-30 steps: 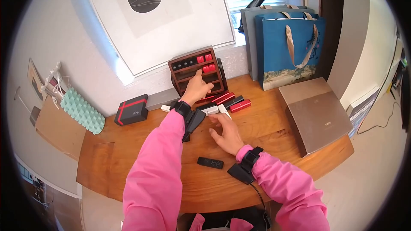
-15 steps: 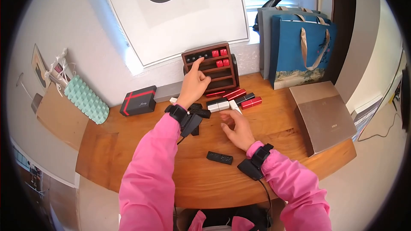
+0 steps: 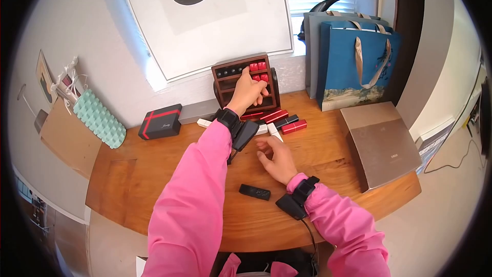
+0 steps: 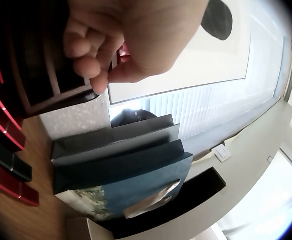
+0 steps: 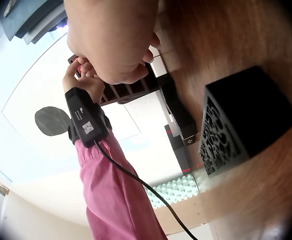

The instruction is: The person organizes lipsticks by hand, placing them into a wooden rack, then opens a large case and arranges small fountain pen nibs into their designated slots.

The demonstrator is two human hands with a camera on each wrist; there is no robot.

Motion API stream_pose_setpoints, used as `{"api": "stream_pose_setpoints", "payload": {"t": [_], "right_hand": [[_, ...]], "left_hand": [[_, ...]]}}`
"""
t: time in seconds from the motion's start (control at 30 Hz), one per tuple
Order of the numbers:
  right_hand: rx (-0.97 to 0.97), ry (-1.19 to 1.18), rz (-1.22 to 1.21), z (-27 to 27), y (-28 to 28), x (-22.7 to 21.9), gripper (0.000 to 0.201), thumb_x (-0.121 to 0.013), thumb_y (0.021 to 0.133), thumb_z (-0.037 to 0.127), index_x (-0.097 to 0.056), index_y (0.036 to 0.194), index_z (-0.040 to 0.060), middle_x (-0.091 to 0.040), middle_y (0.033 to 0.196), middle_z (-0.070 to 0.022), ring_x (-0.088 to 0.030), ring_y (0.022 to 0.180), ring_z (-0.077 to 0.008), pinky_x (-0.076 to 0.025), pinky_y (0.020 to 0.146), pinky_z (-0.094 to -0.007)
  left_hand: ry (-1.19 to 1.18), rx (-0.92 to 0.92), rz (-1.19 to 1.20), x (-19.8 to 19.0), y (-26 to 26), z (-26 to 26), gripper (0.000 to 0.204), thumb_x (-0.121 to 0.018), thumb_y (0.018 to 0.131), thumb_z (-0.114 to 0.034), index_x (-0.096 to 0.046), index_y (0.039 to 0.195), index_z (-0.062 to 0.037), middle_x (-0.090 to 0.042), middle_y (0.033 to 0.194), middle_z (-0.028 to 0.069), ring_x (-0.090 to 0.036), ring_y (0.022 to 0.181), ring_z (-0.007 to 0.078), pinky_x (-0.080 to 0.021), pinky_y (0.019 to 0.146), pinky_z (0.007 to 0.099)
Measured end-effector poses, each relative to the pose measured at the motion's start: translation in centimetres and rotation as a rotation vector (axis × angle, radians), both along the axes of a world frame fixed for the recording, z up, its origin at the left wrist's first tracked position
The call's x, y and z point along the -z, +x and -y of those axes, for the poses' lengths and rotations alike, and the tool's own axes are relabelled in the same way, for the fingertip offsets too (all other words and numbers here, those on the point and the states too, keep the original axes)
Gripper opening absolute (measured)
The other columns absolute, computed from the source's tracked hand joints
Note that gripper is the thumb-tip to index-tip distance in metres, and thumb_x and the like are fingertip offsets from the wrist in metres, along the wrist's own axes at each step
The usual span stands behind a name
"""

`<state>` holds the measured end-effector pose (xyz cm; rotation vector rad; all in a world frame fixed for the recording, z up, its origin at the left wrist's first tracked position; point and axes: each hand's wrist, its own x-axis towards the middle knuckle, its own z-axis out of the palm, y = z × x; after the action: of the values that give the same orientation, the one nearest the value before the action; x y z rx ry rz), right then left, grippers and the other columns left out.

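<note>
The left hand [image 3: 248, 92] is at a tilted wooden rack [image 3: 238, 60], its index fingertip at the upper shelf beside red square-ended pieces [image 3: 258, 66]. Round black ends [image 3: 225, 72] line that shelf's left part. More red ends [image 3: 264, 77] show one shelf lower, partly behind the fingers. No held thing is visible in the left hand [image 4: 136, 35], though its fingertips partly overlap the dark rack. Loosely bent, the right hand [image 3: 278, 159] hovers over the table with nothing visible in it, just in front of a white tube [image 3: 274, 132]. A black patterned block [image 3: 254, 192] lies nearer the body.
Red [image 3: 294, 126] and black tubes [image 3: 287, 121] lie before the rack. A black box with red ribbon [image 3: 160, 122] sits left, near a green textured roll [image 3: 100, 119]. On the right are a brown box [image 3: 382, 146] and blue paper bag [image 3: 346, 66].
The left index finger went from the second shelf to the black ends above, then right toward the red ends. The right hand stays near the white tubes. The head view has shifted.
</note>
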<state>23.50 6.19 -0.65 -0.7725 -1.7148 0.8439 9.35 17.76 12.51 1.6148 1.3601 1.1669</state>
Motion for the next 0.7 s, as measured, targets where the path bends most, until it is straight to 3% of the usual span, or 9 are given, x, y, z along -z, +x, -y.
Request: {"api": "stream_pose_setpoints", "payload": {"t": [0.3,0.4,0.47,0.5,0.6,0.67,0.7], "right_hand": [[-0.009,0.033,-0.004,-0.2,-0.1,0.3,0.027,-0.066,0.085,0.002,-0.065,0.112,0.0028,-0.067,0.101,-0.0113,-0.068,0.091,-0.0241,-0.055,0.076,-0.0327],[-0.006,0.03,-0.006,-0.1,0.0,0.2,0.026,-0.066,0.085,0.001,-0.066,0.111,0.0019,-0.067,0.099,-0.0116,-0.068,0.088,-0.0239,-0.055,0.074,-0.0324],[-0.001,0.004,-0.023,-0.1,0.0,0.1,0.023,-0.066,0.086,0.0,-0.066,0.109,0.0008,-0.067,0.097,-0.0117,-0.069,0.084,-0.023,-0.054,0.071,-0.0319],[-0.006,-0.005,-0.042,0.2,0.1,-0.2,0.02,-0.067,0.086,0.002,-0.067,0.106,-0.0001,-0.067,0.095,-0.0114,-0.069,0.08,-0.0209,-0.053,0.068,-0.0313],[-0.066,-0.028,-0.004,0.5,0.4,-0.9,0.018,-0.071,0.087,0.008,-0.068,0.103,0.0006,-0.067,0.092,-0.0092,-0.066,0.076,-0.0181,-0.052,0.065,-0.0301],[-0.205,-0.116,0.176,0.9,0.8,-1.9,0.028,-0.079,0.084,0.023,-0.069,0.101,0.0035,-0.067,0.089,-0.006,-0.064,0.072,-0.0163,-0.05,0.064,-0.0303],[-0.211,-0.112,0.182,1.1,0.9,-2.2,0.028,-0.079,0.084,0.023,-0.069,0.101,0.0035,-0.067,0.089,-0.006,-0.064,0.072,-0.0163,-0.05,0.064,-0.0303]], "left_hand": [[0.02,-0.007,-0.11,0.0,-0.5,0.8,0.087,-0.06,0.092,-0.007,-0.003,0.157,0.0097,-0.068,0.073,0.0123,-0.056,0.048,0.0139,-0.043,0.042,0.0259],[0.041,-0.053,-0.15,-0.5,-0.4,2.4,0.086,-0.059,0.093,-0.007,-0.006,0.158,0.0074,-0.068,0.07,0.0104,-0.055,0.047,0.0123,-0.042,0.042,0.0261],[0.135,0.008,-0.174,-0.2,-1.0,4.2,0.081,-0.059,0.094,-0.005,-0.011,0.159,0.003,-0.067,0.068,0.0087,-0.053,0.046,0.011,-0.041,0.043,0.0262],[0.186,-0.023,-0.188,0.4,-1.3,5.1,0.071,-0.06,0.095,-0.004,-0.027,0.158,-0.004,-0.065,0.067,0.0063,-0.051,0.045,0.0093,-0.04,0.043,0.0258],[0.195,0.062,-0.166,2.0,-3.8,8.5,0.041,-0.061,0.095,-0.005,-0.057,0.136,-0.0077,-0.061,0.064,0.0019,-0.048,0.046,0.0061,-0.037,0.043,0.0239],[0.259,-0.042,-0.228,4.1,-6.3,10.2,0.026,-0.062,0.096,-0.006,-0.067,0.122,-0.0053,-0.065,0.072,0.0034,-0.057,0.057,0.0084,-0.045,0.052,0.0246],[0.332,-0.108,-0.275,6.0,-7.9,10.4,0.022,-0.063,0.096,-0.007,-0.07,0.117,-0.005,-0.069,0.078,0.0052,-0.061,0.063,0.0105,-0.049,0.057,0.0257]]}}
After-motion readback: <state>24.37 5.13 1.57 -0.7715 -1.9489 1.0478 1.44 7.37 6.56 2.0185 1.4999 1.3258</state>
